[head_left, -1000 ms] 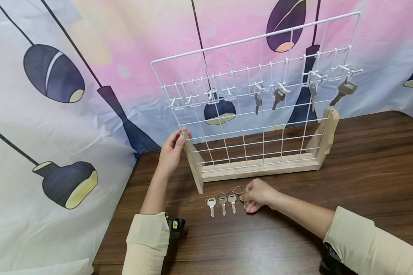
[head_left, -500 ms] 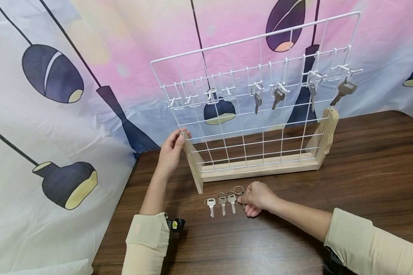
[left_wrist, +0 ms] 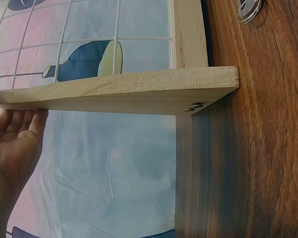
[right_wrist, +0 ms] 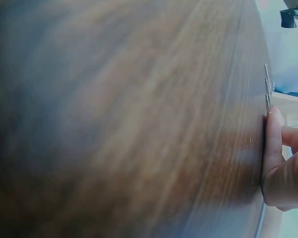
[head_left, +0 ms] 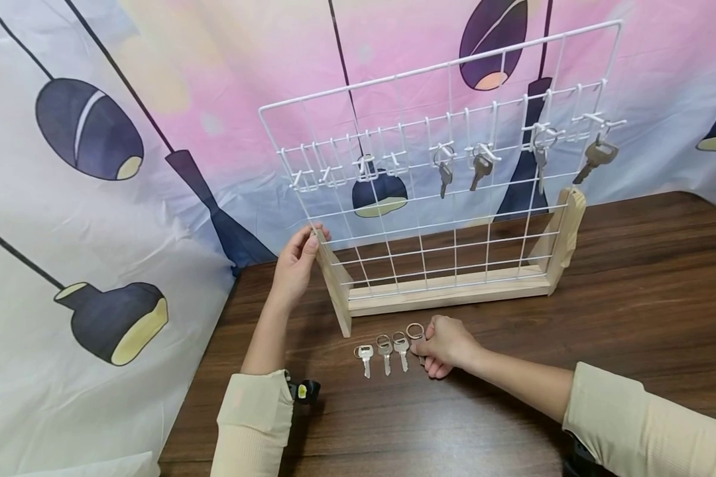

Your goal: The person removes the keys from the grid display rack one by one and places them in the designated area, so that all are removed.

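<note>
My left hand grips the top of the left wooden upright of a rack, thumb on one side and fingers on the other. The rack carries a white wire grid on a wooden base. Down on the table in front, my right hand pinches a key with a ring; the hand partly covers it. To its left, three more ringed keys lie in a row: one nearest, a middle key and a leftmost key. The right wrist view shows the fingers low against the table.
Several white hooks line the grid. Keys hang on the right-hand ones, such as the far right key; the left-hand hooks bear none. The brown wooden table meets a patterned cloth behind and at the left.
My right hand has shifted slightly left, and the ringed key at its fingers has turned a little, showing more of its head. The left hand keeps its place on the upright.
</note>
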Motion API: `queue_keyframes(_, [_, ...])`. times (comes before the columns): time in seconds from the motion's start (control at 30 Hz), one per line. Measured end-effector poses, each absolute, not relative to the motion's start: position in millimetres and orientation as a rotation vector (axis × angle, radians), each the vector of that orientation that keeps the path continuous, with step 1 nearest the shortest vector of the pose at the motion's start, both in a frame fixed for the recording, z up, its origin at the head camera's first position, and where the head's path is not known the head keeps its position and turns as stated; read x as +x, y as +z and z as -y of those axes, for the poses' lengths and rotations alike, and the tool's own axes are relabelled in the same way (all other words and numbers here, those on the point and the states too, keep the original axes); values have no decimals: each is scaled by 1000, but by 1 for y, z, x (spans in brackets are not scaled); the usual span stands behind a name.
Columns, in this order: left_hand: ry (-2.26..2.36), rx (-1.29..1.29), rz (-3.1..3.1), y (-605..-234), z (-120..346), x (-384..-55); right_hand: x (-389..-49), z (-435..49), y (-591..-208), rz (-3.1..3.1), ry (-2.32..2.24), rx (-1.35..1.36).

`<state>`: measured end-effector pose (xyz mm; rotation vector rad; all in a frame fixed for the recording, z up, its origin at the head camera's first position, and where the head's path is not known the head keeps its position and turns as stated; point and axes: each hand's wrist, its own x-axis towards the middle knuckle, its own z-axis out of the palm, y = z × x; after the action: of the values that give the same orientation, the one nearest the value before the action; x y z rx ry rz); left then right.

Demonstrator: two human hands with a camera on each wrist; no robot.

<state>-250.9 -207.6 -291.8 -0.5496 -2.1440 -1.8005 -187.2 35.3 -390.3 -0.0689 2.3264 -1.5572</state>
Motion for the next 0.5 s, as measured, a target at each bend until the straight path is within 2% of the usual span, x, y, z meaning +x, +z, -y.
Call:
queue_keyframes(0.27, [-1798, -566, 2142, -292, 209, -253, -187, -39, -382, -2341, -1517, -114])
queue_keyframes(0.5, [-1812, -563, 2127, -293, 209, -253, -194, -60, -335, -2502, -1576, -370])
